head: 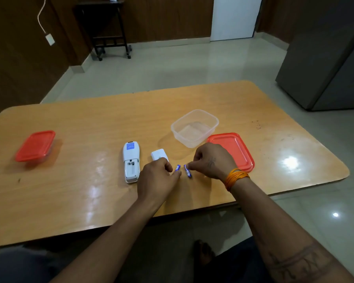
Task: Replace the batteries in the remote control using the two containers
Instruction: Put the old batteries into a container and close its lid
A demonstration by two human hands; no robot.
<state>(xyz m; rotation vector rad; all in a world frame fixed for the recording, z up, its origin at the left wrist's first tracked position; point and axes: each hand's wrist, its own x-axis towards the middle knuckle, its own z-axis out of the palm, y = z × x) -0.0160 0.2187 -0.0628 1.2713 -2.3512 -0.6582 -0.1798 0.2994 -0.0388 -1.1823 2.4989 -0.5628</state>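
Left hand [158,172]: fingers curled, pinching one blue battery [177,168] at its near end; looks low over the worktop [86,127], can't tell if the cell is lifted.
Right hand [209,160]: fingertips closed on the far tip of the 2nd blue battery [187,171], which lies tilted, just beside the 1st, w/ a small gap between.
Remote [131,163]: face down, just left of your left hand, battery bay open and looks empty.
Bay cover [159,155]: loose on the worktop, between remote and hands, partly hidden by left knuckles.
Containers: open clear tub [194,127] beyond your right hand, nothing visible inside; its red lid [236,149] flat beside it; closed red-lidded tub [36,146] well apart, far left.
Handling, batteries: prob. light, rigid, smooth and round, so they'll roll and slip. Pinch mid-barrel across the sides, not the tips. Polarity marks too small to read.
Handling, remote: likely light, stiff plastic, may slide on the glossy top. Steady it by the long edges while you seat each cell.
Handling, cover: thin plastic, catches prob. fragile. Hold by the edges, slide on, don't force.
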